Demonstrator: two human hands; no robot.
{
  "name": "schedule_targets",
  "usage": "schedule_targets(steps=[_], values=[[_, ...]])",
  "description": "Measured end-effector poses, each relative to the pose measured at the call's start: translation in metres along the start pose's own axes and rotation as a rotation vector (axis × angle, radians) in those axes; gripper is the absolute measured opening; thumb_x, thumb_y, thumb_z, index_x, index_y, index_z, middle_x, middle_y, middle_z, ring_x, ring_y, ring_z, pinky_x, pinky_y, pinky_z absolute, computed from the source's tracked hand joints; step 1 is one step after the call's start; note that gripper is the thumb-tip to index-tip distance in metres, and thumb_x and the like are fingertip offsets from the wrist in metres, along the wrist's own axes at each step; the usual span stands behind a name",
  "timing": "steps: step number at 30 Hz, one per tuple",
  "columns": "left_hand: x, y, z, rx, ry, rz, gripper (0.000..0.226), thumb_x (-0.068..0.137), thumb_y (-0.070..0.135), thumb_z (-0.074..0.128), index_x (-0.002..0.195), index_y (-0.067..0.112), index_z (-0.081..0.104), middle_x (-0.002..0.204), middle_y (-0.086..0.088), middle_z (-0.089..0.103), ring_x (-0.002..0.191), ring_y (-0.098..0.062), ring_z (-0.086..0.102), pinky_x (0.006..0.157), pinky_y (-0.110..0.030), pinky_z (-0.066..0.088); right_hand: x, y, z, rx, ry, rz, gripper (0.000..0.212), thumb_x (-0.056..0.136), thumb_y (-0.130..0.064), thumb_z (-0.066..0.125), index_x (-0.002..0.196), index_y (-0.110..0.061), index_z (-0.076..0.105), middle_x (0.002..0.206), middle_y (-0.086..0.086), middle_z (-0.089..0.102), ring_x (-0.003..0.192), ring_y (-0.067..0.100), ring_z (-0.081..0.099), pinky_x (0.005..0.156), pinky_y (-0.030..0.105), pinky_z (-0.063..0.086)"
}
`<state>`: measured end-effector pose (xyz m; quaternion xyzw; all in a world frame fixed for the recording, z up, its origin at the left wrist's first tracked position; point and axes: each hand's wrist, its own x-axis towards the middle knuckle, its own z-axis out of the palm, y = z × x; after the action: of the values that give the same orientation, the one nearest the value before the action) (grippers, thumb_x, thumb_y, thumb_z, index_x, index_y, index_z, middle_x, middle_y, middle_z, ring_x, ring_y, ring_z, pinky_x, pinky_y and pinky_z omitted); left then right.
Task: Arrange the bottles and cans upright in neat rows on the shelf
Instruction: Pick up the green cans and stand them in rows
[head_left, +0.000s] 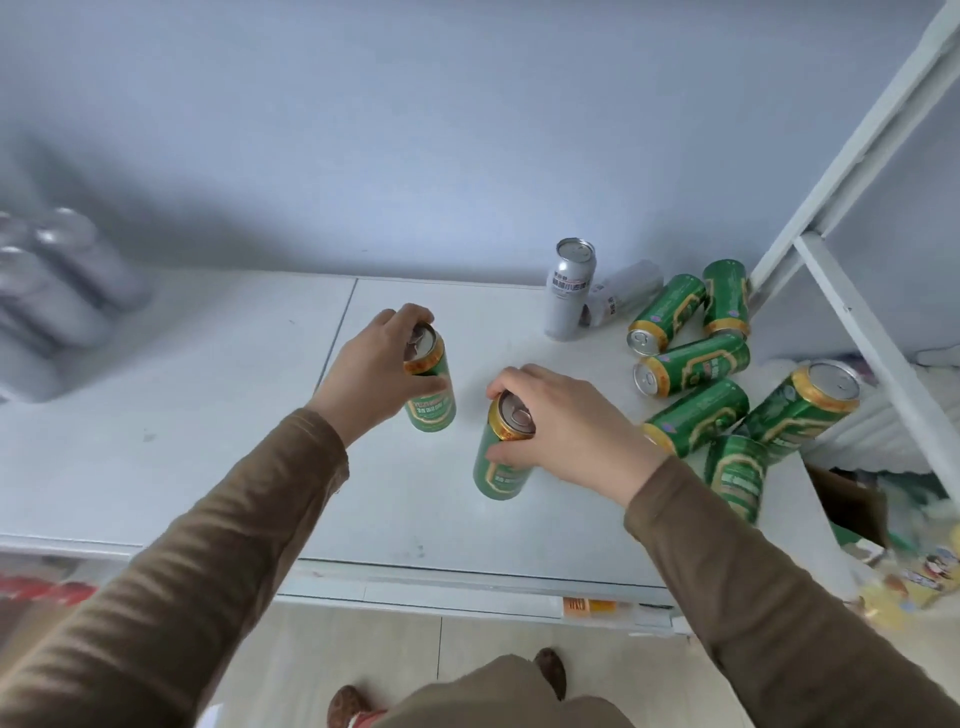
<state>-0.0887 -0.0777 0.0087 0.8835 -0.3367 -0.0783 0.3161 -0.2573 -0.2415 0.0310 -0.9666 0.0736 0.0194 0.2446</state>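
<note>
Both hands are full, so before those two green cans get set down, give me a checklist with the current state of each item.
1. Left hand grips the left green can near its top: ok.
2. Right hand grips the right green can near its top: ok.
3. Both held cans top-up: ok, slightly tilted.
4. Bare shelf surface ahead of the hands for a row: ok.
5. Pile of green cans at right upright: not ok, most lie on their sides.
6. Silver cans: one silver can stands; the one beside it lies down: not ok.
</note>
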Motion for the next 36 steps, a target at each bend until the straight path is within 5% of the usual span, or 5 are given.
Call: schedule_targets(steps=[14, 31, 36], values=[[-0.029, -0.200, -0.158, -0.003, 0.096, -0.060, 0.067, 0.067, 0.033, 0.085, 0.124, 0.032, 0.049, 0.114, 0.008, 0.055, 0.096, -0.021, 0.058, 0.073, -0.033, 0.051, 0.160, -0.178, 0.086, -0.005, 0.020, -0.036, 0.053, 0.075, -0.047, 0.078, 0.118, -0.029, 0.053, 0.113, -0.008, 0.057, 0.094, 0.019, 0.059, 0.079, 0.032, 0.048], [0.095, -0.337, -0.241, 0.069, 0.136, -0.120, 0.062, 0.064, 0.031, 0.088, 0.112, 0.025, 0.049, 0.106, 0.001, 0.060, 0.090, -0.021, 0.059, 0.080, -0.033, 0.048, 0.379, -0.245, 0.115, -0.004, 0.099, -0.094, 0.057, 0.077, -0.044, 0.078, 0.121, -0.020, 0.053, 0.115, 0.002, 0.058, 0.095, 0.025, 0.059, 0.073, 0.030, 0.039], [0.131, -0.363, -0.250, 0.075, 0.084, -0.097, 0.062, 0.065, 0.029, 0.087, 0.114, 0.023, 0.050, 0.105, 0.001, 0.057, 0.091, -0.023, 0.058, 0.081, -0.038, 0.050, 0.422, -0.261, 0.124, -0.008, 0.102, -0.039, 0.056, 0.078, -0.043, 0.077, 0.122, -0.020, 0.053, 0.117, 0.003, 0.058, 0.099, 0.027, 0.060, 0.081, 0.035, 0.048]])
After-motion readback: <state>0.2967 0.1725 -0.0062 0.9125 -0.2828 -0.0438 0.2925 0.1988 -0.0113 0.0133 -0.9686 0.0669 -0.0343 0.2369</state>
